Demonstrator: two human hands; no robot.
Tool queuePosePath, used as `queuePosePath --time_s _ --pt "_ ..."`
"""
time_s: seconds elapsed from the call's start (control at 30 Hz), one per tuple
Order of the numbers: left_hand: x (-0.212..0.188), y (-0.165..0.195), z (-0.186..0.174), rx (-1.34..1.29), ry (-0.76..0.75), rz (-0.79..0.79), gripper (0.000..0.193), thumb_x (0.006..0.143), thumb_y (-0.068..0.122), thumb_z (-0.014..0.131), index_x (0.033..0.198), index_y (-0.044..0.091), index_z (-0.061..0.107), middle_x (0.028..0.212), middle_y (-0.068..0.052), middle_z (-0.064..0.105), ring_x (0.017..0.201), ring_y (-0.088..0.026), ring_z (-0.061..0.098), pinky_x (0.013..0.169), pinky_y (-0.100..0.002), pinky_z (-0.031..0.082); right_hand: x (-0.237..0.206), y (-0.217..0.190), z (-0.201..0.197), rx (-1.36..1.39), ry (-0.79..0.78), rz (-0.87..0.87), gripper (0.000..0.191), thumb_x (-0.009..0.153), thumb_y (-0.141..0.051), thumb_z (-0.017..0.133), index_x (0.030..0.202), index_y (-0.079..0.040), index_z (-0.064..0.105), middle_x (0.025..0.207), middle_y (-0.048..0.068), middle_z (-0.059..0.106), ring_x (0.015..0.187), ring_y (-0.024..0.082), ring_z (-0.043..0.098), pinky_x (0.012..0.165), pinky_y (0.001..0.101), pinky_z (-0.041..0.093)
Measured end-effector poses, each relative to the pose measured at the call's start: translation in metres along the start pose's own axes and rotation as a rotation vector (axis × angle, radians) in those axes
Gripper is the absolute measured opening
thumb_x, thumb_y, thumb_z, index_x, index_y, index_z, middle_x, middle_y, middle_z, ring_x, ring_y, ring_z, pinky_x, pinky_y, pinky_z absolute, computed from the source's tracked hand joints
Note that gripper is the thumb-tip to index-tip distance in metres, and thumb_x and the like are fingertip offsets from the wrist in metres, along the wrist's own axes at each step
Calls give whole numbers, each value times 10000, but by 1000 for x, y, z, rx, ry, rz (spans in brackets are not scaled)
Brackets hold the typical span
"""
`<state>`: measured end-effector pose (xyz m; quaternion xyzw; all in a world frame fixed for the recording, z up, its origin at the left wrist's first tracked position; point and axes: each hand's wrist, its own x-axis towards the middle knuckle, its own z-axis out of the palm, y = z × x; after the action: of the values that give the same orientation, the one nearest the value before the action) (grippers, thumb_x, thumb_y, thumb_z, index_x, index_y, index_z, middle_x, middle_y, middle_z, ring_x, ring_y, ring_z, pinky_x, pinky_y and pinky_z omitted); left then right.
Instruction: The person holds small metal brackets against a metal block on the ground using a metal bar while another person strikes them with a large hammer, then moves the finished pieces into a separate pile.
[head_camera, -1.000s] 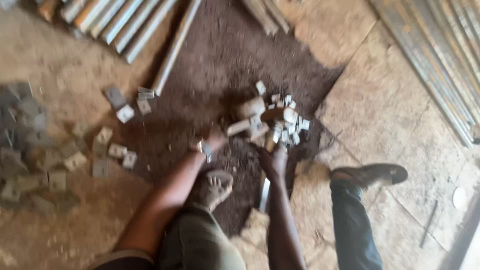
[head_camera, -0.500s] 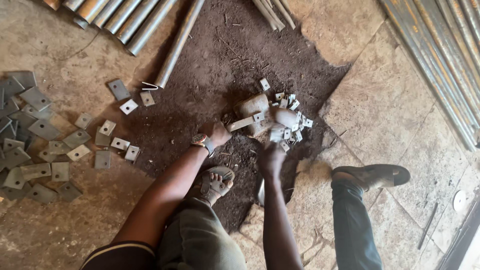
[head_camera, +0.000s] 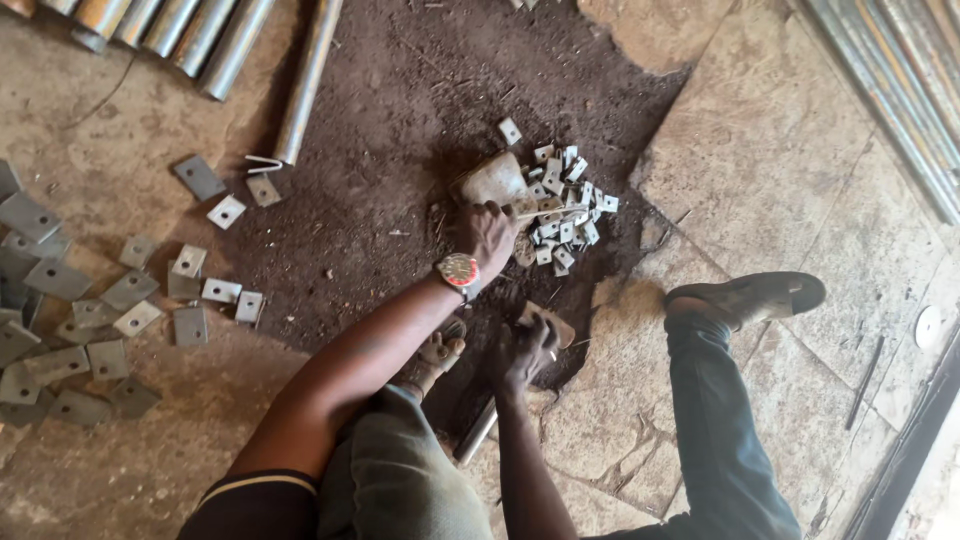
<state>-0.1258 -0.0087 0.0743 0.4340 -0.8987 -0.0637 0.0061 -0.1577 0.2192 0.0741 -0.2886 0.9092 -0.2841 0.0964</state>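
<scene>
My left hand (head_camera: 490, 235), with a red-faced watch on the wrist, reaches onto a heap of small pale metal pieces (head_camera: 565, 210) lying on dark soil. Its fingers curl over the heap's near edge, next to a pale stone block (head_camera: 492, 180); whether they hold a piece is hidden. My right hand (head_camera: 525, 355) is closer to my body, closed around the top of a metal rod (head_camera: 476, 434) that slants down towards my knee. A brown rounded object (head_camera: 555, 325) sits just beyond its knuckles.
Several flat grey square plates (head_camera: 120, 300) are scattered on the left. Metal pipes (head_camera: 305, 85) lie at the top left and more bars (head_camera: 890, 90) at the top right. My sandalled foot (head_camera: 745, 295) rests on flagstones at the right.
My left hand has moved forward and right onto the heap of small pieces. My right hand has drawn back from the heap towards my body.
</scene>
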Motion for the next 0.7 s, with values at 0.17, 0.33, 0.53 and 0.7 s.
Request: queuePosePath --time_s 0.17,0.33,0.53,0.7 --pt "-31 -30 -41 -523 184 -95 220 963 244 604 916 43 680 653 -101 621 531 -245 590 501 -415 452 4 -43 6 7 -120 -177 475 826 -257 734 1249 -63 637 1219 149 602 1051 289 658 946 454 562" --pt "-89 -108 -102 -654 484 -353 238 995 245 641 841 63 643 705 -118 648 577 -289 619 518 -425 468 -41 -101 74 291 -663 -327 561 727 -103 707 1275 -26 616 934 115 746 722 230 701 658 394 591" --pt "-134 -196 -144 -677 558 -575 226 1050 249 623 912 84 689 609 -40 597 443 -175 492 418 -351 387 -101 -182 181 442 -1228 -685 314 891 -131 709 1193 -46 698 997 121 764 856 222 740 746 374 588" --pt "-150 -227 -158 -824 562 -746 211 1045 249 575 1068 91 713 680 -45 669 423 -185 524 371 -355 398 -130 -220 192 249 -1194 -916 423 830 -132 732 1241 -55 669 1041 152 747 906 223 738 796 380 593"
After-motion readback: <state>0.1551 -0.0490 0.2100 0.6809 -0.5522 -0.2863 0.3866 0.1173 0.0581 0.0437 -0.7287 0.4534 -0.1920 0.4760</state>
